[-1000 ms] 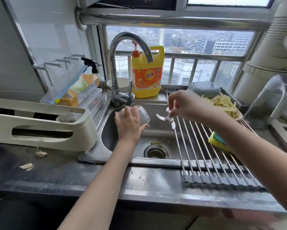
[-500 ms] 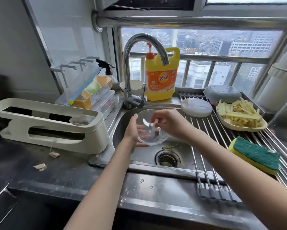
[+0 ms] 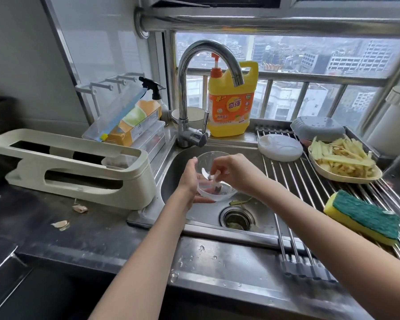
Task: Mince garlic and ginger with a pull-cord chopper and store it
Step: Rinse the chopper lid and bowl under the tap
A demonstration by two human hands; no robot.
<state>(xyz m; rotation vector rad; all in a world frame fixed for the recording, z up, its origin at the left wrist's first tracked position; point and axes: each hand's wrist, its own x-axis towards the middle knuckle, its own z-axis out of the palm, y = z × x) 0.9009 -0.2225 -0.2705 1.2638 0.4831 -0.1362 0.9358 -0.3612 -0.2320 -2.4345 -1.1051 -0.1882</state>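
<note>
Over the steel sink (image 3: 171,179) my left hand (image 3: 189,181) grips the clear chopper bowl (image 3: 208,158) by its left wall, tilted with the mouth toward me. My right hand (image 3: 236,173) pinches the white blade piece (image 3: 211,176) and holds it inside the bowl. The chopper's white round lid (image 3: 280,147) lies on the roll-up rack behind the sink. A cream dish (image 3: 356,179) of ginger strips (image 3: 343,158) stands on the rack at the right. Garlic skins (image 3: 60,224) lie on the dark counter at the left.
The tap (image 3: 208,56) arches over the sink, with a yellow detergent bottle (image 3: 231,105) behind it. A grey strainer dish (image 3: 317,129) and a yellow-green sponge (image 3: 363,217) sit on the rack (image 3: 287,204). A cream holder (image 3: 78,167) and storage boxes (image 3: 134,125) stand at the left.
My right hand brought the blade piece from above the rack down into the bowl. My left hand turned the bowl's mouth toward me and lowered it over the sink.
</note>
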